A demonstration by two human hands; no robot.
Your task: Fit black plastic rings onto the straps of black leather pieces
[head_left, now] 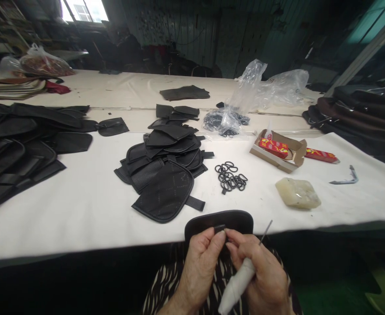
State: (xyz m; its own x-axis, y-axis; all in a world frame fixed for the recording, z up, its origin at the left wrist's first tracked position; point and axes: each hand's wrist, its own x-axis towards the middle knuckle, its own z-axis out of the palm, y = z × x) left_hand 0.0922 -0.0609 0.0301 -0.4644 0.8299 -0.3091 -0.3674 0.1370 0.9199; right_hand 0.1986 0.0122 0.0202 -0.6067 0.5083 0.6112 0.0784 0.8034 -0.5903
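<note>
1. The black panel (234,217) lies at the near edge of the surface (97,210), its rounded end over that edge and the rest hidden behind the hands and below.
2. The short strap (219,228) sits in front of this panel, directly between the two grips; whether it is joined to the panel is hidden.
3. The left hand (203,259) pinches the strap between thumb and fingers from the left; its grip is pressed together.
4. The right hand (265,267) meets it from the right, thumb and forefinger closed at the strap's right end, so neither hand is clearly nearer.
5. That same right hand holds a pointed tool (236,283) under its curled fingers. The tool's long axis slants, wrapped handle toward the person and thin spike outward to the right, so the point faces away from the strap.
6. The black rings (232,178) lie in a loose heap beyond the panel, inward from the near edge, with the panel pile (166,190) to their left and the pale block (298,193) to their right. Both hands are apart from them, and which is nearer is hard to tell.
</note>
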